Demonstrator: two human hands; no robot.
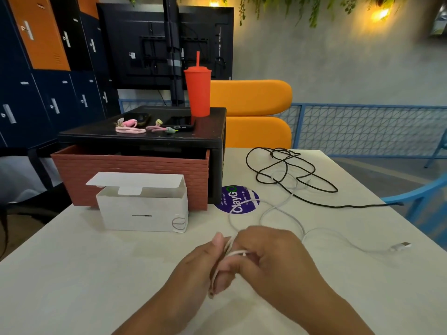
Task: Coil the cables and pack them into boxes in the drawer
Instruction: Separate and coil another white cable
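White cable is looped round your left hand, which grips the coil; your right hand pinches a strand beside it. The slack trails right across the table. Open white box sits against the pulled-out drawer.

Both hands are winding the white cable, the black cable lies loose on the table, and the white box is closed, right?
No. The head view shows the white cardboard box with its lid open. Otherwise right: left hand and right hand hold the white cable; the black cable lies loose on the pale table.
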